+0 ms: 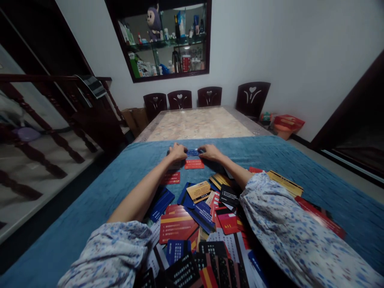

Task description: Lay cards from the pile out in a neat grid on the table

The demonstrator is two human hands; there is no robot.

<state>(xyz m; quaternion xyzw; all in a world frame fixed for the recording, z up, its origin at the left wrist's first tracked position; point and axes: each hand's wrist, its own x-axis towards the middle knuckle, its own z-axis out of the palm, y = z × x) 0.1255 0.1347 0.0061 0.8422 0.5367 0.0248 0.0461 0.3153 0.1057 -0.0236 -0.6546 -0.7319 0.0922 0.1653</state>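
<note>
Near the far part of the blue cloth, my left hand [178, 152] and my right hand [211, 153] are at the two ends of a blue card [193, 153], their fingers closed on its edges. Just on my side of it lies a red card [194, 164]. Another red card [171, 178] rests beneath my left forearm. Between my arms spreads a loose heap of cards, among them a gold card [199, 191], a black card [229, 195] and a larger red card with an orange stripe [178, 227]. Something dark beside my left fingers is mostly hidden.
The blue cloth [99, 208] covers the near part of a long table [207, 123]. More cards, one of them yellow [285, 182], lie by my right sleeve. Several dark chairs [179, 100] stand at the far end. A wooden railing [54, 140] runs along the left.
</note>
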